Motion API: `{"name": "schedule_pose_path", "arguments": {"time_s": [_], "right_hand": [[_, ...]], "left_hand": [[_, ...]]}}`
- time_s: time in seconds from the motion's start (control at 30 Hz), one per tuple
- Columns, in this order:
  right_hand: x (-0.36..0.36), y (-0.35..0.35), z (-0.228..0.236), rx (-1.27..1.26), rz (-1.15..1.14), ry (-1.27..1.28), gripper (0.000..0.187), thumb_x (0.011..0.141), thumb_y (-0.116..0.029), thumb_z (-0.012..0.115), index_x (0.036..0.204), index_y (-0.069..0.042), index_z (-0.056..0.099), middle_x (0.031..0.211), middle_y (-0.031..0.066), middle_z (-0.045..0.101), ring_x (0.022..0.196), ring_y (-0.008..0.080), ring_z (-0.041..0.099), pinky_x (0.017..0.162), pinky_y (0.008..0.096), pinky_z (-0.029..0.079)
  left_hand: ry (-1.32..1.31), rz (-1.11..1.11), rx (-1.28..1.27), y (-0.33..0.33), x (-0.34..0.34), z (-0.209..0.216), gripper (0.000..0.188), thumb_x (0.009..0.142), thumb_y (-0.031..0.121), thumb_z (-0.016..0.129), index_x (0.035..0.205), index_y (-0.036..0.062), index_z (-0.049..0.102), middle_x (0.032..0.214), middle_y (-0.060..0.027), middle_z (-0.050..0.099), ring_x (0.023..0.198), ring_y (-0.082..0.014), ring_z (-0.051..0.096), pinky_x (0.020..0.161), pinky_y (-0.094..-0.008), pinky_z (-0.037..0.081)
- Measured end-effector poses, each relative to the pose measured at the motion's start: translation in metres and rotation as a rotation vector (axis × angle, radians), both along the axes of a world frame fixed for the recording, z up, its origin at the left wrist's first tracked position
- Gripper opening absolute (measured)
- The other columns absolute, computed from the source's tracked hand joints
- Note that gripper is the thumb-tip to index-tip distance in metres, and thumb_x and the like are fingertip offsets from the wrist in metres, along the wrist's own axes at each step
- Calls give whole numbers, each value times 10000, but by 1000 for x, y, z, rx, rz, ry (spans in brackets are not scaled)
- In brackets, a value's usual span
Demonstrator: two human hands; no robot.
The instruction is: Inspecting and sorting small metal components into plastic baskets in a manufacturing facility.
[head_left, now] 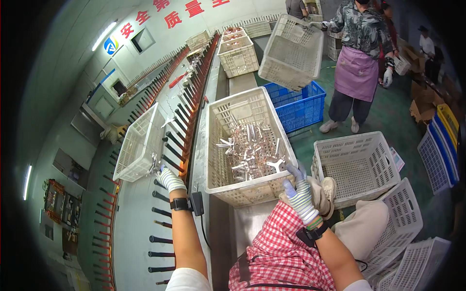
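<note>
"What's the room like?"

"White wall (264,9) at the far side with red characters, a lit tube lamp (105,35) on the left, green floor (405,138) on the right. A long grey tabletop (133,228) runs from near to far, edged by rows of black-handled rods (160,196)."

"Anyone else there?"

"At the far right, a person in a purple apron (357,72) has a gloved hand on a tilted white crate (286,80), above a blue crate (301,111). Another white crate (357,145) stands at the right, beyond the knee."

"And the pieces?"

"A heap of silver metal pieces (250,150) lies in the large crate (247,194), right of the tabletop. A few small metal parts (154,166) show at the near end of the tilted left crate (138,140)."

"Where are the fingers?"

"The gloved left hand (171,180) reaches to that near end, its fingers (163,171) just beside the small parts; I cannot tell whether they pinch any. The gloved right hand (303,199) is at the large crate's near right corner, fingers spread, forefinger by the rim, a three-armed piece (276,165) just left of it inside."
</note>
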State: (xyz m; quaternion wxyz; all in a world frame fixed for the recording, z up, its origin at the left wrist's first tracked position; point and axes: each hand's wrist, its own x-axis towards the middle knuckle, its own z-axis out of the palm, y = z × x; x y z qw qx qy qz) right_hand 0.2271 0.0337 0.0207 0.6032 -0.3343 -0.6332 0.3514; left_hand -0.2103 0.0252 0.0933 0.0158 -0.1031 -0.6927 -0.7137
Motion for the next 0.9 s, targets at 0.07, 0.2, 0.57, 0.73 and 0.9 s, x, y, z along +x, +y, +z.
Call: {"name": "schedule_pose_path", "arguments": {"time_s": [0.07,0.2,0.57,0.73,0.9], "right_hand": [[12,6,-4,-5,-37,-70,403,809,-106,583,1201,-73,493,1334,196,361,1227,332,382,1006,371,339],[3,-4,9,19,-99,-121,403,818,-139,598,1206,-90,499,1353,197,348,1233,332,389,992,368,355],[9,-2,1,31,-103,-165,416,812,-134,603,1204,-61,488,1352,196,351,1224,334,395,997,366,351],[10,-4,4,42,-100,-109,417,816,-143,601,1205,-52,480,1357,195,343,1231,337,385,999,370,346],[7,-4,9,49,-109,-140,432,819,-147,599,1219,-53,465,1359,185,342,1210,320,413,985,363,366]], "left_hand": [[-157,-17,53,10,37,18,422,847,208,559,1184,-32,478,1082,-139,570,896,-235,516,826,-326,408],[394,5,177,-20,22,46,314,849,138,575,1118,-18,533,1024,-88,596,858,-195,540,788,-319,440],[21,-59,194,57,12,9,179,789,126,651,949,72,591,704,12,537,526,-107,437,454,-268,345],[186,20,227,70,14,4,343,816,170,644,1109,35,528,932,-52,591,754,-174,492,679,-284,432],[149,-161,161,45,-12,11,223,826,278,606,929,80,602,793,-4,568,564,-114,392,499,-278,334]]}}
